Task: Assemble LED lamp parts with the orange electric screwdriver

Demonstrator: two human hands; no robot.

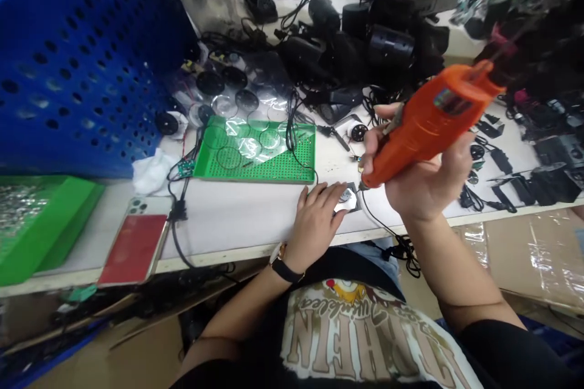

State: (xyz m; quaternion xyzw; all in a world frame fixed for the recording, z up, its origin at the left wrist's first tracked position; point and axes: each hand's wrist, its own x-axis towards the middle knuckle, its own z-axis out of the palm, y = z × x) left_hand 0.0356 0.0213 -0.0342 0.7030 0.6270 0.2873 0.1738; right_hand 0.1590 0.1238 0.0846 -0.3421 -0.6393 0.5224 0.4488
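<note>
That big orange power screwdriver is right up in the lens, with the right hand wrapped firmly round it. The left hand lies fairly flat, fingers out and slightly spread, at the edge of a small white part on the bench, steadying it rather than gripping. The driver's tip is just beside that part; can't tell if it's touching.

I'd call this one mid-job. No clue how many screws are in, the hand hides too much. Plenty left by the look of it: loose bits in the green tray, plus black housings piled at the back.

Clutter-wise, a thin black cable hangs over the bench edge near the driver, kinda snaggy imo. Phone and blue crate are off left, clear of the work.
</note>
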